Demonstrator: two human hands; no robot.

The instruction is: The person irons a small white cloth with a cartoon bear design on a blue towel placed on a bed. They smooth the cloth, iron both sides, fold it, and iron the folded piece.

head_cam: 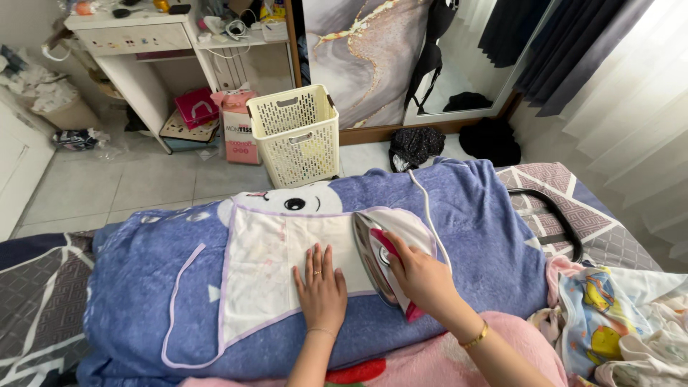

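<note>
The work surface is a bed covered with a blue blanket (pixel 459 236), and on it lies a small white cloth with lilac trim (pixel 261 269), spread flat, its thin lilac tie (pixel 175 301) looping off to the left across the blanket. The left hand (pixel 320 287) rests palm down on the cloth near its lower edge, fingers extended and slightly spread, gripping nothing; it pins the fabric. The right hand (pixel 419 276) is closed around the pink handle of an electric iron (pixel 380 261), which stands tilted on its side at the cloth's right edge, soleplate facing left toward the flat hand and not resting on the fabric. Its white cord (pixel 428 208) runs up over the blanket toward the floor. Assessment: the cloth appears thin, soft and very light, likely to shift or crease under a passing iron unless held taut, so a flat palm or a pinch at the trimmed hem suits it best. The iron appears rigid and comparatively heavy, with a smooth metal plate presumed hot; the insulated handle is the only safe hold. The soft bedding beneath gives little firm support. A cream perforated laundry basket (pixel 295 135) stands on the tiled floor beyond the bed, and a pile of patterned clothes (pixel 616 322) lies at the right.
</note>
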